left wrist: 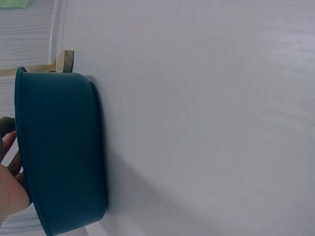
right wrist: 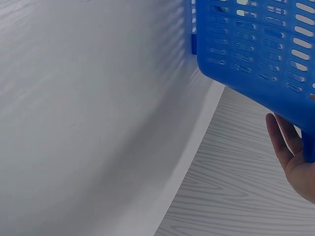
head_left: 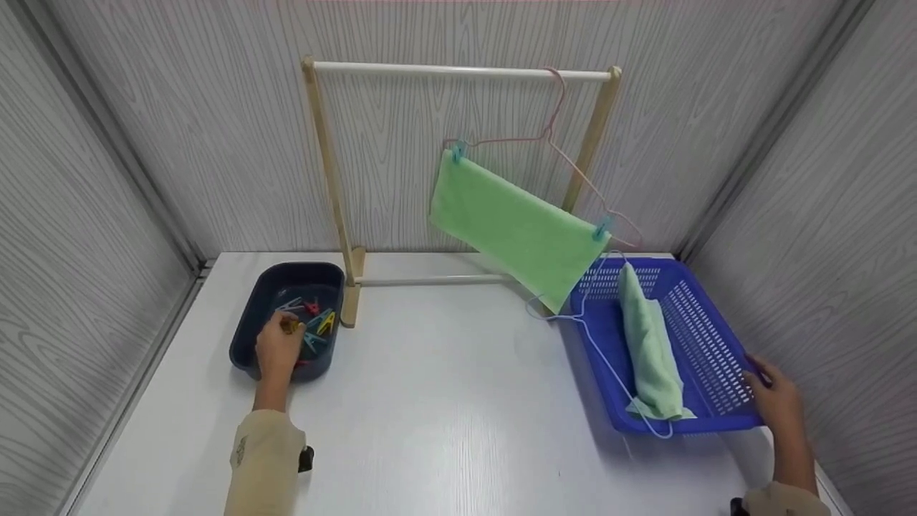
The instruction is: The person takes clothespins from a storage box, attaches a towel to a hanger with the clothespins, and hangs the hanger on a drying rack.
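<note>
Action at eight o'clock in our head view, where we see the left hand (head_left: 278, 347) dipped over the dark tub (head_left: 242, 337), pinching a brownish-yellow clip (head_left: 289, 326) between thumb and fingers! Around it we spot a lively crowd inside: a yellow clip (head_left: 327, 322) at the tub's three o'clock, a red clip (head_left: 311, 307) up near its one, blue-grey ones among them. The left wrist view gives us only the tub's outer wall and fingers at the rim; from there we cannot tell the hold.

Swing to four o'clock, and we have the right hand (head_left: 777, 401) grasping the blue basket (head_left: 706, 337) by its edge; our right wrist view shows fingers extended below that edge. In the basket we find a pale green cloth (head_left: 653, 358), running lengthwise along a light blue hanger (head_left: 607, 367), whose hook pokes out past the basket's nine o'clock side.

Up to twelve we go: a wooden rack (head_left: 329, 165) stands with a white bar (head_left: 430, 69) across its top, and a pink hanger (head_left: 550, 130) dangles from it, well tilted, its low end toward the basket. Two teal clips (head_left: 458, 152) pin a green towel (head_left: 516, 229) beneath it, one at each top corner, and we see that towel slanting down toward four o'clock.
</note>
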The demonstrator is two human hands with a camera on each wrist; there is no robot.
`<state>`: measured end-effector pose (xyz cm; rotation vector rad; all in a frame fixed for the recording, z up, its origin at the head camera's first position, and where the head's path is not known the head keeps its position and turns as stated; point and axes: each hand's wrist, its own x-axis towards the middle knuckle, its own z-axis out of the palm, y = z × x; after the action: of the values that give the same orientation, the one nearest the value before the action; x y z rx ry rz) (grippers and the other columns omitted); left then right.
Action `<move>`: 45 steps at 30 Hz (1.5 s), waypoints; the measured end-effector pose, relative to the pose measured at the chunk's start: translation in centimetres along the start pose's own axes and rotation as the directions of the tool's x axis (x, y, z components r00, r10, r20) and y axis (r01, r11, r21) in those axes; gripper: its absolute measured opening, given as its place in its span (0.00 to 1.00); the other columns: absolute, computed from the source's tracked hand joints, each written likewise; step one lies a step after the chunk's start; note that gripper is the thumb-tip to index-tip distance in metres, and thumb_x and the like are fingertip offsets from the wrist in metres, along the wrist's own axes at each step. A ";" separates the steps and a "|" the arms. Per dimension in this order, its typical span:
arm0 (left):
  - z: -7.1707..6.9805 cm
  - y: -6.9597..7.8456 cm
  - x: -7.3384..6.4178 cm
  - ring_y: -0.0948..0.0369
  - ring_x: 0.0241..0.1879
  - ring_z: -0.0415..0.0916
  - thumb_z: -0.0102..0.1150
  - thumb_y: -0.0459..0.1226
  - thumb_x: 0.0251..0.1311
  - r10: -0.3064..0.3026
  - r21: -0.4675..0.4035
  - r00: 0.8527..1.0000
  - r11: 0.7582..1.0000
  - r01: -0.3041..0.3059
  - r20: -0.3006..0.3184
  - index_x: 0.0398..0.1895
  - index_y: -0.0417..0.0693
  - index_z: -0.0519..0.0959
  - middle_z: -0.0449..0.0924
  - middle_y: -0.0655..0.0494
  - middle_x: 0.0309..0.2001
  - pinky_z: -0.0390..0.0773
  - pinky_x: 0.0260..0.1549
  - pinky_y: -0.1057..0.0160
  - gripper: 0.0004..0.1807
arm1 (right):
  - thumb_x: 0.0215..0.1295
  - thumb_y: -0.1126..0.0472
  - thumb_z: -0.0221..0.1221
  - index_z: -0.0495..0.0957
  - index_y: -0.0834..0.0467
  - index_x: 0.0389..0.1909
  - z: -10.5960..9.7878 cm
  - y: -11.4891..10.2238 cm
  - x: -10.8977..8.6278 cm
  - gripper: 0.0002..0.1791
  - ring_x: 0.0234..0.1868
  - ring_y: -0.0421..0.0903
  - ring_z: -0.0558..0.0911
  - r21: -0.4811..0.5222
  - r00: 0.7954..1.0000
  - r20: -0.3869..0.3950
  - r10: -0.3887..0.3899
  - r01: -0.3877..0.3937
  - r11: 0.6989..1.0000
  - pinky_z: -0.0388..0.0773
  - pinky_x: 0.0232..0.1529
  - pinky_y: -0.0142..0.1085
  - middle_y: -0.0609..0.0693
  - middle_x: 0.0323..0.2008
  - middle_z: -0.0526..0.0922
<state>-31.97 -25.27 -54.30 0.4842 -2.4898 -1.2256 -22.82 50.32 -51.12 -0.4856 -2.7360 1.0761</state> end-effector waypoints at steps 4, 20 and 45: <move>0.1 -0.1 -0.2 0.46 0.44 0.70 0.55 0.32 0.59 0.016 -0.035 1.000 0.999 -0.017 -0.013 0.44 0.36 0.73 0.74 0.38 0.44 0.67 0.46 0.47 0.11 | 0.71 0.52 0.44 0.57 0.64 0.66 0.0 0.0 0.1 0.28 0.57 0.72 0.61 -0.055 0.999 -0.005 -0.042 0.042 0.998 0.57 0.51 0.64 0.75 0.59 0.58; 0.4 1.8 -0.7 0.47 0.45 0.68 0.57 0.31 0.58 0.111 -0.090 0.994 0.990 -0.111 -0.010 0.45 0.36 0.75 0.72 0.39 0.45 0.66 0.46 0.47 0.12 | 0.67 0.66 0.46 0.62 0.67 0.61 -0.2 -0.3 0.7 0.21 0.50 0.70 0.68 -0.254 0.979 0.033 -0.200 0.202 0.946 0.62 0.45 0.64 0.75 0.53 0.66; -0.2 4.2 -1.4 0.55 0.41 0.72 0.61 0.36 0.58 0.221 -0.192 0.973 0.954 -0.229 -0.060 0.37 0.40 0.82 0.76 0.47 0.43 0.71 0.42 0.56 0.08 | 0.70 0.64 0.44 0.57 0.66 0.65 0.1 0.0 2.0 0.24 0.55 0.74 0.60 -0.205 0.962 0.087 -0.260 0.273 0.940 0.56 0.50 0.67 0.76 0.57 0.60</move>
<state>-31.29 -22.40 -50.96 0.1654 -2.2850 -1.3378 -24.66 50.95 -51.08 -0.1019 -2.8775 0.7442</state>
